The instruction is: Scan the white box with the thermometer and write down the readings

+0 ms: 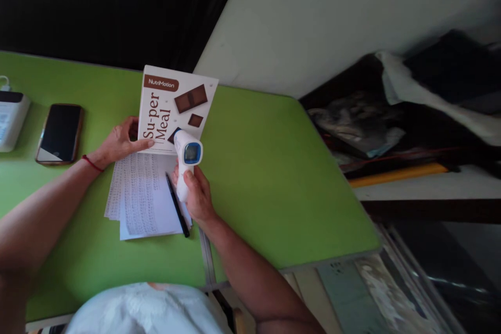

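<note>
My left hand [127, 141] grips the lower left corner of a white box [183, 70] printed "NutriMotion Su-per Meal", thumb on its front and the other fingers partly hidden behind. The box stands tilted with its front toward me. In my right hand [199, 195] is a white infrared thermometer [182, 185] with a blue-rimmed screen, its far end against or close before the box's lower part; I cannot tell if they touch. Below the box lie sheets of paper [141, 203] covered in small writing. A black pen [178, 206] rests across them.
A smartphone [60, 133] with a dark screen lies left of my left hand. Beyond it sits a white device [11, 120] with a cable plugged in. The green table [282, 182] has a seam near my right forearm. Shelves with cloth [352, 120] stand to the right.
</note>
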### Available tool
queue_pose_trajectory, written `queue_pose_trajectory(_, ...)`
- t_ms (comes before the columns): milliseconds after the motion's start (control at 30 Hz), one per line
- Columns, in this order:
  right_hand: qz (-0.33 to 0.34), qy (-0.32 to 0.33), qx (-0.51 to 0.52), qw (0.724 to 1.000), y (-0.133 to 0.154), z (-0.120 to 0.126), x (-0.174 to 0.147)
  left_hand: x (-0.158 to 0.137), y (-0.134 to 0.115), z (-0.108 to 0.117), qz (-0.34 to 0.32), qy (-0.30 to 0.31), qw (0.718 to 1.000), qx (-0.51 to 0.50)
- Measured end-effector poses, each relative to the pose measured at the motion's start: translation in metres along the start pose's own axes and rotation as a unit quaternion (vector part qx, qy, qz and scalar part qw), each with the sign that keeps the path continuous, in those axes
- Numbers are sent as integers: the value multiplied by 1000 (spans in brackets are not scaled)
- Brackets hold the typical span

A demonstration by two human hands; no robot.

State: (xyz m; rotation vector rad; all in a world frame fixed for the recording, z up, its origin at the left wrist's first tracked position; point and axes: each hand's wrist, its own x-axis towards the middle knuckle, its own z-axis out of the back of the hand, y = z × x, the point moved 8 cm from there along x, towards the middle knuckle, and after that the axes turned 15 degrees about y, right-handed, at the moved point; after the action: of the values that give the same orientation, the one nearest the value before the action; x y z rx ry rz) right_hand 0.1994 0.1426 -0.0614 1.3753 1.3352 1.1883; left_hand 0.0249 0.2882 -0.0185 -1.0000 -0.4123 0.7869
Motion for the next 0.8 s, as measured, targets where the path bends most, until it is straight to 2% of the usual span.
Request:
queue_pose_trajectory(400,17,45,-34,998,-2,-6,0,0,-11,-3,-32,23,999,-20)
queue_pose_trajectory(600,24,48,-38,998,1,-8,2,0,-9,-1,-24,12,1000,-4)
queue_pose_trajectory(800,22,57,-21,998,5,-10,1,0,-7,-1,-27,11,999,-33)
